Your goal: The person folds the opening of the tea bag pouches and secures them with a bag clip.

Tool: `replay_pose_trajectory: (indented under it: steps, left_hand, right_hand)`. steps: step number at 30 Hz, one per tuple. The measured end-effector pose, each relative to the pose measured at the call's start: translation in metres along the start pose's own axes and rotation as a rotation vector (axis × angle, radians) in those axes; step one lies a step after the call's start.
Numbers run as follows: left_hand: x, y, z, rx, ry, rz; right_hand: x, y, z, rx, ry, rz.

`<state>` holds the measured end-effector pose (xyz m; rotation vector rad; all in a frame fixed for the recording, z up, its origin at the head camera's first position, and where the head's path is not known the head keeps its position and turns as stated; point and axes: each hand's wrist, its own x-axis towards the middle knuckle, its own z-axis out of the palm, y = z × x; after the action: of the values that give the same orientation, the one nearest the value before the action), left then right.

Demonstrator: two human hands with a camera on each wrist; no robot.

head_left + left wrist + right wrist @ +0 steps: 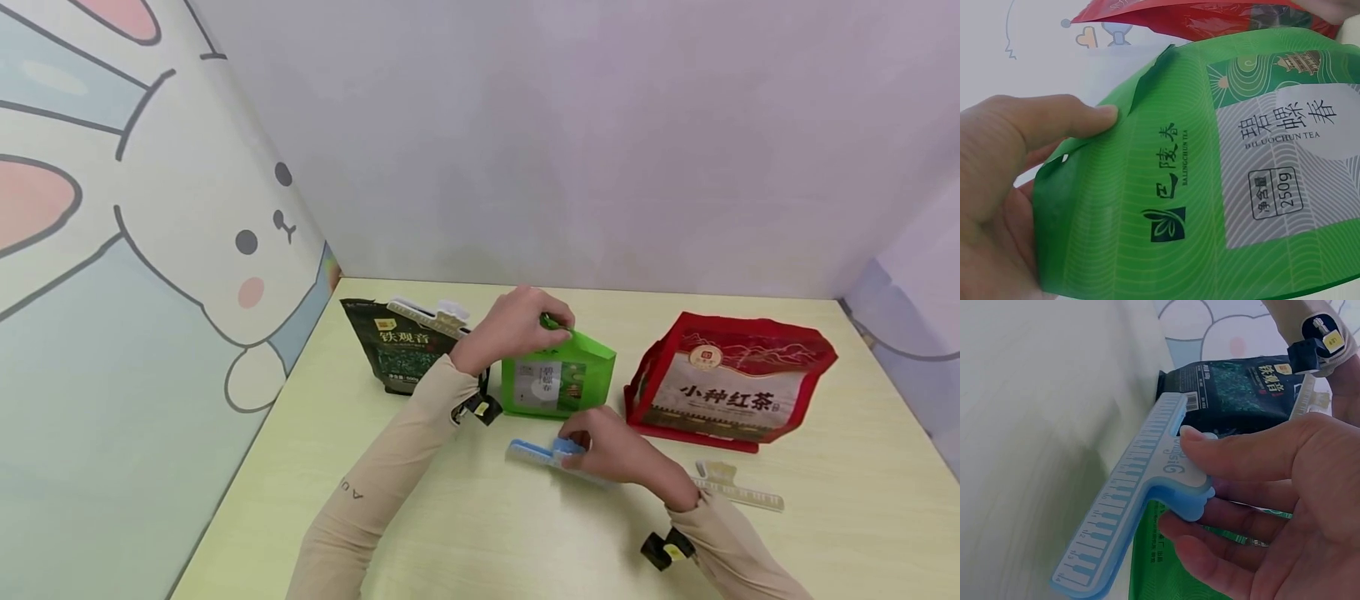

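Observation:
My left hand (517, 327) pinches the top edge of a green tea bag (600, 367) that stands on the table. In the left wrist view the thumb presses the folded top of the green bag (1147, 162), with the other fingers behind it. Between thumb and fingers, my right hand (615, 448) holds a blue bag clip (532, 452) by its handle, just in front of the green bag. The right wrist view shows the clip (1122, 500) with piano-key markings along its long bar. Its handles lie between the thumb and the fingers.
A black tea bag (397, 358) with a white clip (427, 317) on its top stands left of the green one. To the right is a red tea bag (727, 383), and a second white clip (750, 497) lies before it. Walls (562, 167) border the table.

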<state>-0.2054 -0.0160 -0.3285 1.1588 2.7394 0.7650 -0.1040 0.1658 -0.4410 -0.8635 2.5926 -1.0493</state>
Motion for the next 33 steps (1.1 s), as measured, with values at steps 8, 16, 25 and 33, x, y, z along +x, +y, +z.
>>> replay_pose_trajectory:
  steps: [8, 16, 25, 33]
  left_hand:
    - [0.001, 0.0, -0.002, -0.011, -0.011, -0.02]
    - [0.0, -0.001, -0.001, -0.014, -0.003, -0.015]
    - [0.001, -0.002, 0.0, -0.03, -0.002, -0.001]
    - [0.001, -0.001, 0.0, -0.035, -0.004, -0.001]
  right_hand:
    - [-0.003, -0.004, -0.009, -0.01, 0.047, -0.005]
    - [-0.006, -0.004, -0.014, -0.003, 0.054, -0.001]
    - [-0.012, -0.006, -0.019, 0.003, 0.113, -0.059]
    - [-0.016, -0.005, -0.024, -0.019, 0.168, -0.072]
